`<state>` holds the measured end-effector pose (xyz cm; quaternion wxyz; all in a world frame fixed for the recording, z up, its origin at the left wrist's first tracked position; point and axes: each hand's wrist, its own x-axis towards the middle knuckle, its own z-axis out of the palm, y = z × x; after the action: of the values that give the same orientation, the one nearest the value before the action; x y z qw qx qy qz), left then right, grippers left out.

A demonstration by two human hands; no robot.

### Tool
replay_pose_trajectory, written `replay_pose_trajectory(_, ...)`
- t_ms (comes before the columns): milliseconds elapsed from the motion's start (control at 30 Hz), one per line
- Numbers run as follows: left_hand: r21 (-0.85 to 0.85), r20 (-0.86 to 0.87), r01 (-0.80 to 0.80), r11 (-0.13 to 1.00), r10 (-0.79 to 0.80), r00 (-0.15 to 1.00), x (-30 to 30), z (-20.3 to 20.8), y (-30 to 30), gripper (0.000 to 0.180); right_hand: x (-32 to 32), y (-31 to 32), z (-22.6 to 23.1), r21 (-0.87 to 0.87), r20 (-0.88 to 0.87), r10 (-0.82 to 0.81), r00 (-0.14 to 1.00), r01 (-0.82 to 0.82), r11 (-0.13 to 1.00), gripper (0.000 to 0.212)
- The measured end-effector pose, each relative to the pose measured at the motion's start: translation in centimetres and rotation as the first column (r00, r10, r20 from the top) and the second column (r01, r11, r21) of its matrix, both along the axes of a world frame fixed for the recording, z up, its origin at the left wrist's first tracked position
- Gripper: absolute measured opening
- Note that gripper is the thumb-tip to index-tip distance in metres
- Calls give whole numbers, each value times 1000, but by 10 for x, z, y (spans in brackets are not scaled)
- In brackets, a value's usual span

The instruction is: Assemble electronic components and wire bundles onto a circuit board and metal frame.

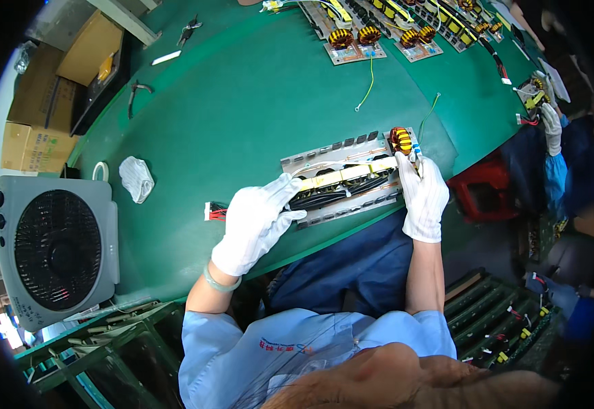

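Observation:
A long power supply circuit board point(313, 217) lies on the green work surface in front of me, angled slightly up to the right. Rows of black components line both long edges, and a yellow-taped strip point(348, 175) and black cables point(324, 200) run along its middle. A black-and-yellow wound coil point(400, 140) stands at its right end. My white-gloved left hand point(253, 219) is closed on the left end, around the strip and cables. At the right end my gloved right hand point(422, 198) grips the board, thumb by the strip. Its other fingertips are partly hidden.
A grey fan point(58, 249) stands at the left, near a crumpled white glove point(136, 179) and a tape roll point(100, 171). Pliers point(137, 97) lie farther back. Several similar boards point(356, 51) line the far edge. At the right, a co-worker's gloved hand point(551, 128) touches another board.

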<state>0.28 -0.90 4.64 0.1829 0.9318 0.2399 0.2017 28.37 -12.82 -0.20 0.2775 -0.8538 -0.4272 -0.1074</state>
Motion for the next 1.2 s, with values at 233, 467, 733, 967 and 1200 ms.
replay_pose_trajectory(233,-178,268,-89,980,136,954,-24,13,28,38,-4,4,2,71,-117,-71,991,79,994,28)
replay_pose_trajectory(467,-314,325,-450,836,540,776,-41,-15,46,20,19,7,-6,97,-145,-80,986,95,991,23)
replay_pose_trajectory(733,-154,362,-432,888,458,812,-34,-29,48,13,97,13,-6,57,67,-63,996,59,997,29)
replay_pose_trajectory(967,-199,325,-412,889,457,828,-31,-35,46,16,10,-1,18,455,-251,188,950,-56,889,18)
replay_pose_trajectory(1200,-167,365,-362,917,398,842,-26,-39,45,12,-60,-20,25,481,-482,378,790,-122,868,21)
